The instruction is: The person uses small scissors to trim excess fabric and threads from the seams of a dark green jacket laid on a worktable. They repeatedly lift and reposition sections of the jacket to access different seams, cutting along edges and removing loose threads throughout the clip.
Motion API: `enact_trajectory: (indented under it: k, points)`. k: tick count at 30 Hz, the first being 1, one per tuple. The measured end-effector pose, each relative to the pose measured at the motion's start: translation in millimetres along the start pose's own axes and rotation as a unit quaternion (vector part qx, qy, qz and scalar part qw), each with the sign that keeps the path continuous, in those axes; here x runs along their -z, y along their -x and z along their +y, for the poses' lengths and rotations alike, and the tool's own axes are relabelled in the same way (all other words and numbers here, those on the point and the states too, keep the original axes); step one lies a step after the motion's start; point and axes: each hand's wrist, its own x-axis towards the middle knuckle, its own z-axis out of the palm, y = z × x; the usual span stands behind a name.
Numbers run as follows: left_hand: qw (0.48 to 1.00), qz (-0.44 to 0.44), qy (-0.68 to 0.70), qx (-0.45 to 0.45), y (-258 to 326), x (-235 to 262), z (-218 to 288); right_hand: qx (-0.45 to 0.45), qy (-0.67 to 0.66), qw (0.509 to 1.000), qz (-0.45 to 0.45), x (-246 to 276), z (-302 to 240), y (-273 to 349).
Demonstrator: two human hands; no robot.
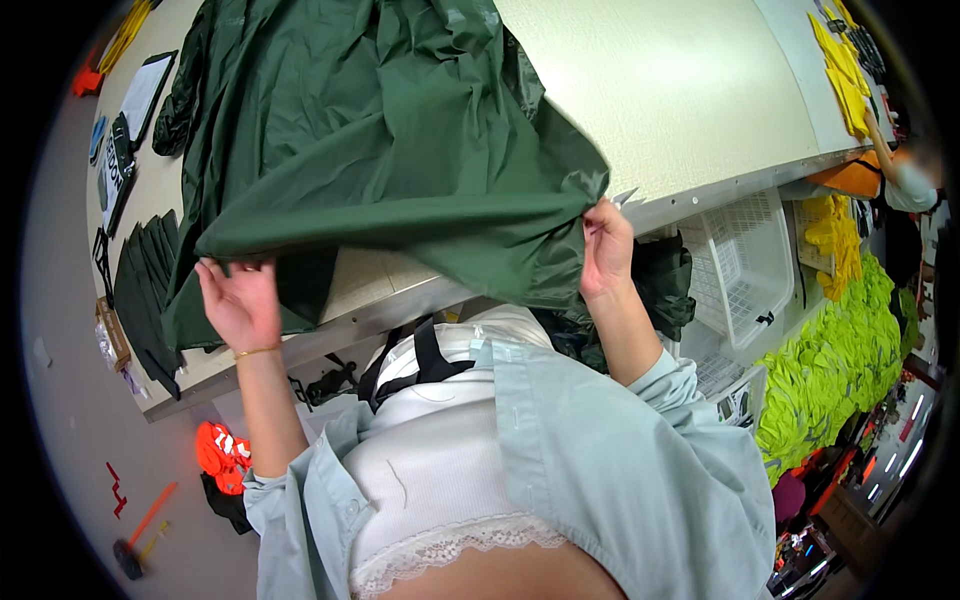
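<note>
A dark green jacket point(370, 130) of thin, slightly shiny fabric lies spread over the table, a gathered sleeve at its left. Its near edge is lifted and stretched between my two hands. At the left end of that edge, my left hand point(245, 305) is palm up, its fingertips closed on the fabric and partly hidden beneath it. My right hand point(608, 250) pinches the right corner of the edge. A small pointed metal tip point(625, 196) sticks out beside the right fingers; the rest of that tool is hidden.
Dark green fabric pieces point(148, 290) lie stacked at the table's left, near a clipboard point(148, 95). White plastic baskets point(740, 265) stand right of me, beside a heap of lime-yellow garments point(835, 370). A co-worker's arm point(880, 145) reaches toward yellow fabric point(840, 75) at far right.
</note>
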Motion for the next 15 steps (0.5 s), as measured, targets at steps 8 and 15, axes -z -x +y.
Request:
enact_trajectory:
  k: [8, 15]
  points:
    - [0.887, -0.037, -0.077, 0.454, 61.3, -108.0, -125.2, -0.049, -0.067, 0.994, -0.073, -66.0, -13.7, -1.4]
    - [0.871, -0.066, -0.216, 0.436, 43.0, -160.4, -152.8, -0.055, -0.114, 0.975, -0.185, -61.9, -18.5, -18.6]
